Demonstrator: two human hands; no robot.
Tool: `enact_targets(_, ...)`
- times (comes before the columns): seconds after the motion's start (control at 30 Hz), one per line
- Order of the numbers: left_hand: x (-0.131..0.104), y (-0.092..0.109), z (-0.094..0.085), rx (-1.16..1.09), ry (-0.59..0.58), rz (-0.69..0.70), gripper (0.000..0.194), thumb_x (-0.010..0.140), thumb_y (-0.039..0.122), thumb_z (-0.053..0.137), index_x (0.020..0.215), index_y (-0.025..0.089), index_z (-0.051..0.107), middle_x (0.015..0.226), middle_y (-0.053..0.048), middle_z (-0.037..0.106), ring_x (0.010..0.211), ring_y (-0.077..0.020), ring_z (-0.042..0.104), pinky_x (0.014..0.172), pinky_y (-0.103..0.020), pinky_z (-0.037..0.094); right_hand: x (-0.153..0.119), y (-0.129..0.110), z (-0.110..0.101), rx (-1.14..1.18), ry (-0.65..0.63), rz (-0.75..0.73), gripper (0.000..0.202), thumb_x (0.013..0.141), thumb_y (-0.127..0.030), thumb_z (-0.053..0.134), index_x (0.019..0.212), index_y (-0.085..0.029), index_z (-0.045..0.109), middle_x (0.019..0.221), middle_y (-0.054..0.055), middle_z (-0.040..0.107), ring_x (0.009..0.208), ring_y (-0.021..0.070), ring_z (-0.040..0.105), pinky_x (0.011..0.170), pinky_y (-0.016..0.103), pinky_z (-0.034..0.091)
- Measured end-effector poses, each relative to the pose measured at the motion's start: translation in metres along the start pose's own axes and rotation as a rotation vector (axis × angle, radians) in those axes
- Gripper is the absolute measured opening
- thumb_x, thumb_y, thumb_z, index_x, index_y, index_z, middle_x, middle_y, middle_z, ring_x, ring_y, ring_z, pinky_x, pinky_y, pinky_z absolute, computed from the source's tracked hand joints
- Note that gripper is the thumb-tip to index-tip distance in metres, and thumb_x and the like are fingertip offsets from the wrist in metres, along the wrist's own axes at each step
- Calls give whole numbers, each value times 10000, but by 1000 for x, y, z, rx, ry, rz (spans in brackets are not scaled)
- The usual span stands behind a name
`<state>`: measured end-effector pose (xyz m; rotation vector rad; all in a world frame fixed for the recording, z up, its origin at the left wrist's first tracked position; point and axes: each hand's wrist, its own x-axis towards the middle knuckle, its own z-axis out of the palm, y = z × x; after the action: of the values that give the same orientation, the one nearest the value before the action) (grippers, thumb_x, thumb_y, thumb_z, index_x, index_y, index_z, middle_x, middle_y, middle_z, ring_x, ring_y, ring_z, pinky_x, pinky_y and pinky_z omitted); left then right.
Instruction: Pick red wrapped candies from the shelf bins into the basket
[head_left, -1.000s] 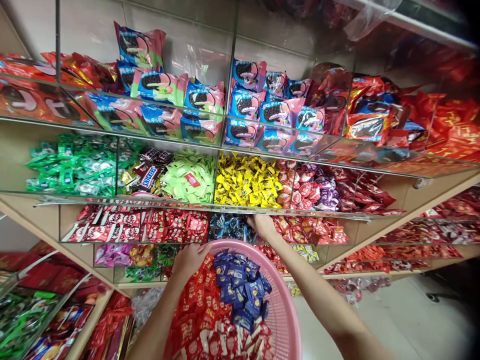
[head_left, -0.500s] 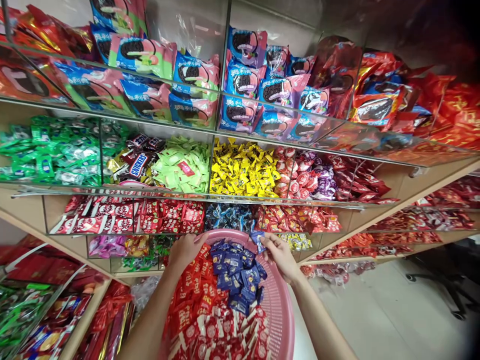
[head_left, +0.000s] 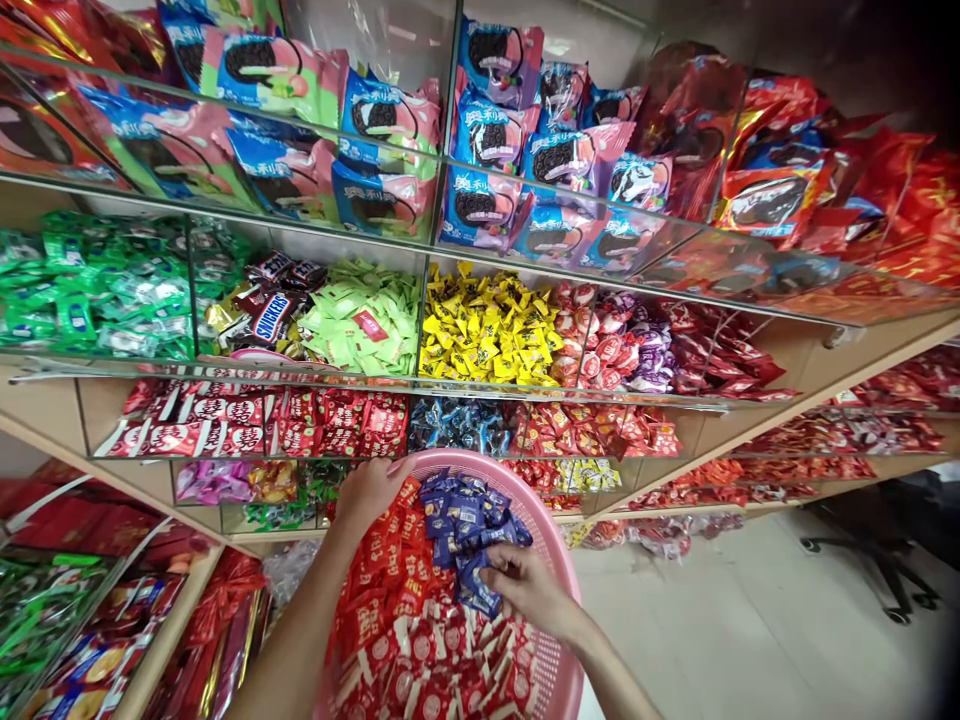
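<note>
A pink plastic basket (head_left: 551, 540) holds wrapped candies: red packets (head_left: 390, 550) at the left, dark blue packets (head_left: 461, 510) at the upper middle, and red and white ones (head_left: 450, 665) at the bottom. My left hand (head_left: 373, 490) grips the basket's rim at its upper left, fingers closed on it. My right hand (head_left: 525, 580) is inside the basket over the blue packets, its thumb and fingers bent together at a blue packet (head_left: 478, 583).
Glass-fronted shelves rise ahead, with Oreo packs (head_left: 487, 130) on top and yellow candies (head_left: 487, 330), green candies (head_left: 97, 290) and red packets (head_left: 337, 420) below. A wheeled chair base (head_left: 892, 570) stands on the floor at right.
My right hand has moved from the basket's upper right rim down and left onto the blue packets. The view has shifted slightly, and the left hand stays on the rim.
</note>
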<state>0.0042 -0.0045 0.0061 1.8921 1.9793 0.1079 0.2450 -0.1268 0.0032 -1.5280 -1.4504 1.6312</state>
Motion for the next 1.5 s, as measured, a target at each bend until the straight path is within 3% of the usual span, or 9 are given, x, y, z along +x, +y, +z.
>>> enact_targets(0.17,-1,1,-2,-6,-4,-14,713,763,694,180,862,184,668,910,-128,675,834,-280,617,643,-308,426,4,12,7,-124,171,-33,417,738,-499,553,1022,-195,561,803,30,520,549,107,499,401,199,407)
enact_targets(0.33,-2,1,-3,-6,-13,-18,718,761,700,170,850,192,671,898,-123,677,822,-276,619,644,-306,428,4,8,5,-274,190,-93,286,783,-452,507,735,-171,534,615,-14,475,509,96,477,428,185,368)
enact_targets(0.47,-2,1,-2,-10,-12,-15,720,764,696,167,849,190,672,897,-129,677,820,-275,620,644,-302,425,1,5,6,-269,189,-33,293,783,-451,506,686,-177,471,525,-39,448,421,93,473,398,190,326)
enact_targets(0.67,-1,0,-1,-6,1,7,719,765,696,158,816,189,664,865,-122,679,792,-276,622,606,-296,414,0,0,-6,-56,151,-20,319,741,-495,555,729,-185,480,546,-39,476,430,110,502,394,210,389)
enact_targets(0.93,-1,-1,0,-11,5,-3,725,755,712,155,810,194,658,867,-121,682,801,-282,625,589,-290,405,18,-13,-40,-50,346,-149,359,765,-521,520,820,-167,544,537,-20,520,463,126,512,453,240,430)
enact_targets(1.2,-1,-2,2,-2,36,-6,724,755,717,157,806,202,664,869,-127,685,803,-277,630,604,-285,407,36,-19,-32,-142,313,-139,433,788,-543,465,916,-152,599,527,-8,532,438,125,477,439,235,387)
enact_targets(1.3,-1,-2,2,-7,34,-9,721,753,720,163,794,202,664,870,-122,686,803,-275,631,603,-281,408,37,-24,-30,-287,382,-175,412,790,-526,472,856,-152,633,612,37,589,512,149,523,503,256,408)
enact_targets(1.43,-2,-1,1,-16,22,-20,712,758,710,180,800,194,668,891,-128,686,819,-273,631,614,-279,412,35,-29,-34,-453,538,-263,342,797,-460,494,836,-157,649,850,96,643,759,199,581,714,294,433)
enact_targets(1.5,-2,0,0,-17,21,-24,712,760,707,184,821,191,670,904,-134,683,830,-274,629,623,-280,414,35,-34,-40,-489,560,-280,338,824,-439,459,851,-157,644,860,99,642,757,194,578,718,293,427)
